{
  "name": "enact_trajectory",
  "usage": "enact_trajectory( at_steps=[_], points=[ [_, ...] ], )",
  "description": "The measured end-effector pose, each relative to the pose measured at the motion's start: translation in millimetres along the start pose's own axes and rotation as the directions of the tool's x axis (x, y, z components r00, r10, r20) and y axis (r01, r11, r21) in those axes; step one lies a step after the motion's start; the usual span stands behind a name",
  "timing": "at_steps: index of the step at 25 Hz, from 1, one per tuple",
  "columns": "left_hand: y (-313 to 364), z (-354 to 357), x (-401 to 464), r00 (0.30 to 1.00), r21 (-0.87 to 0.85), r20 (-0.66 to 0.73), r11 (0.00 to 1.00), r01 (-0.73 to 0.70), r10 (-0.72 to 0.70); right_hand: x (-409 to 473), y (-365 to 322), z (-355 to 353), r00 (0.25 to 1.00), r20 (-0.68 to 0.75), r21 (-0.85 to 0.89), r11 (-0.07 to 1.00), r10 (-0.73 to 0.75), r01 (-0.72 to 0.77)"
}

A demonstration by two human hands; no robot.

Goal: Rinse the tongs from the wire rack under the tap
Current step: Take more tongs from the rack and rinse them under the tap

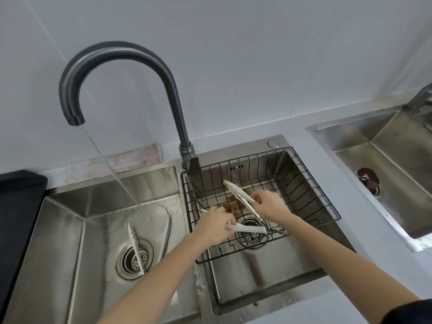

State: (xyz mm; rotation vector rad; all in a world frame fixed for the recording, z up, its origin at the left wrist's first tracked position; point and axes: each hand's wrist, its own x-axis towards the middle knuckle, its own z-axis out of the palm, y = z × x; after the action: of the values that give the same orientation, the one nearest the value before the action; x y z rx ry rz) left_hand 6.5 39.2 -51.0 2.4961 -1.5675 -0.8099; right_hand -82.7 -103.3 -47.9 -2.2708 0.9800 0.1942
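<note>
A black wire rack (311,183) sits over the right sink basin. My right hand (268,204) grips a pair of white tongs (236,190), their tips pointing up and to the left inside the rack. My left hand (216,226) is closed on a second pair of white tongs (250,229) lying across the rack above the drain. A dark curved tap (131,52) arches over the left basin. Water (112,169) runs from its spout into that basin. Another pair of tongs (136,246) lies over the left basin's drain.
The left basin (70,230) is wet. A pink cloth (117,162) lies behind it by the wall. A dark mat (16,206) covers the counter at far left. A separate steel sink (385,160) with its own tap stands at the right.
</note>
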Motion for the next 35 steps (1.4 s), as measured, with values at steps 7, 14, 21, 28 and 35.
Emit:
enact_trajectory(
  at_steps=[7,14,21,28,35],
  points=[
    [-14,-17,-33,0.967,-0.053,-0.254,0.998,-0.023,0.009,-29,-31,-8,0.988,-0.139,0.122,0.989,-0.071,0.088],
    [-49,-15,-84,0.826,-0.283,-0.543,0.959,-0.01,-0.152,-53,-78,20,0.992,-0.115,0.562,0.827,0.052,0.022],
    [-86,-7,-134,0.676,-0.653,-0.554,0.757,0.009,-0.486,-76,-143,83,0.999,-0.034,0.783,0.622,0.041,0.001],
    [-122,-11,-155,0.567,-0.929,-0.329,0.367,-0.05,-0.755,-81,-190,130,1.0,0.005,0.801,0.599,-0.021,0.009],
    [-167,-11,-154,0.59,-0.976,-0.172,0.216,0.004,-0.789,-53,-217,145,0.99,0.144,0.828,0.549,-0.013,-0.113]
  ],
)
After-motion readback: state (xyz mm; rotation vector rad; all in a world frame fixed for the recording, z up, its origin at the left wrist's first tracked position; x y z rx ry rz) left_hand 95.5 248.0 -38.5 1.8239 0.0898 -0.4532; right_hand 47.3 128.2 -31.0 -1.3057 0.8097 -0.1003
